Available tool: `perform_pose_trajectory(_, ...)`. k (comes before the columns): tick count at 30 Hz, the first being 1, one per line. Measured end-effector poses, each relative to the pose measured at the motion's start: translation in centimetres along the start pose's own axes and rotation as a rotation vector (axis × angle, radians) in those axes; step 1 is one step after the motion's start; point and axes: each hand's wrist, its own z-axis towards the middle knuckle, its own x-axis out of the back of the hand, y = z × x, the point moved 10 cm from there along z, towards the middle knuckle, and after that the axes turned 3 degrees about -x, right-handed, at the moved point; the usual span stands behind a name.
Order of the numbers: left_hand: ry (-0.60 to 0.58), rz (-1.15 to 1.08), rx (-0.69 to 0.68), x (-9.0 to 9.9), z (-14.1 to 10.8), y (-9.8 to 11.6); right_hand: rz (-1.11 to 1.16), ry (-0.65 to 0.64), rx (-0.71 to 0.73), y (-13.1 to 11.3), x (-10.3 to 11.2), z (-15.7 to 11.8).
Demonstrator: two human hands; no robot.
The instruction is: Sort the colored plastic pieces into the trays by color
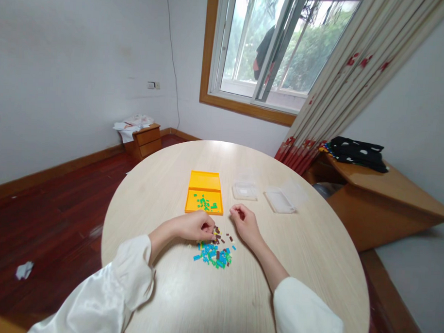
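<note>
A loose pile of small building bricks (209,256), blue, green, brown and yellow, lies on the round table (224,302). My left hand (195,225) rests at the pile's upper left edge, its fingers closed by the brown bricks (218,237). Whatever its fingertips hold is hidden. To the right of the pile, my right hand (246,224) is raised slightly, thumb and fingers pinched together; I cannot make out anything between them. Just beyond both hands, an orange-yellow box (204,180) lies opened flat, with several green bricks (205,204) in its near half.
Two clear plastic boxes (245,191) (279,201) with lids raised stand right of the yellow box. Farther off are a small wooden cabinet (149,140) with papers, a curtain (330,87) by the window, and a tilted wooden surface (399,192) bearing dark cloth.
</note>
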Motion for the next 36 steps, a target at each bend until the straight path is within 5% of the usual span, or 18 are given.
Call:
perform_pose_trajectory(9, -0.102, 0.009, -0.113, -1.7, 0.2, 1.8, -0.160, 0.020, 0.250, -2.8, -2.9, 0.9)
perform_pose_trajectory(25, -0.090, 0.052, -0.122, -2.0, 0.3, 1.7, -0.133, 0.067, 0.249, -2.6, -2.2, 0.3)
perform_pose_trajectory(36, -0.077, 0.020, -0.125, -1.5, 0.3, 1.6, -0.125, -0.226, 0.139, -3.3, -2.4, -3.1)
